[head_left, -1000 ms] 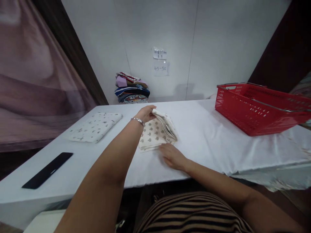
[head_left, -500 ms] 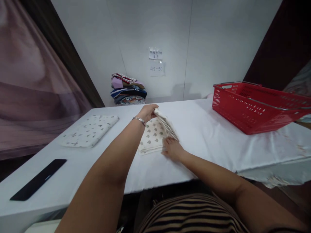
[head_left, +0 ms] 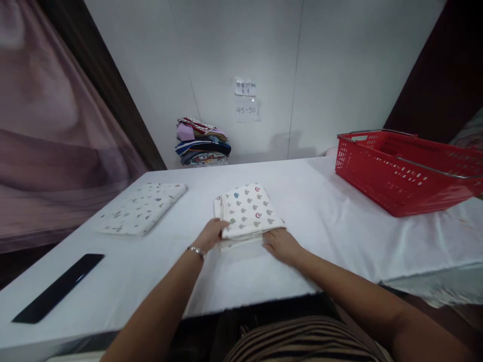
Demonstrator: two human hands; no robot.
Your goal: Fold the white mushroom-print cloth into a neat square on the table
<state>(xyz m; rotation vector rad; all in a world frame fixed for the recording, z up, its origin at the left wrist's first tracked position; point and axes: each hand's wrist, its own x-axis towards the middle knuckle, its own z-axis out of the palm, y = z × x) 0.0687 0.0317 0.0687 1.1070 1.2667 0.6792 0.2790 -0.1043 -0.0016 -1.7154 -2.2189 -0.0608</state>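
Note:
A folded white cloth with small mushroom prints (head_left: 247, 211) lies flat on the white table (head_left: 324, 211). My left hand (head_left: 212, 235) grips its near left corner, fingers tucked under the edge. My right hand (head_left: 281, 244) rests at its near right corner, fingers curled against the fold. A silver bracelet sits on my left wrist.
Another folded printed cloth (head_left: 141, 207) lies to the left. A black flat bar (head_left: 56, 287) sits near the left front edge. A red plastic basket (head_left: 405, 168) stands at the right. A stack of folded fabrics (head_left: 202, 143) sits against the back wall under paper notes.
My left hand has come from the cloth's far edge back to its near left corner, and the raised layer now lies folded flat. My right hand stayed at the near right corner.

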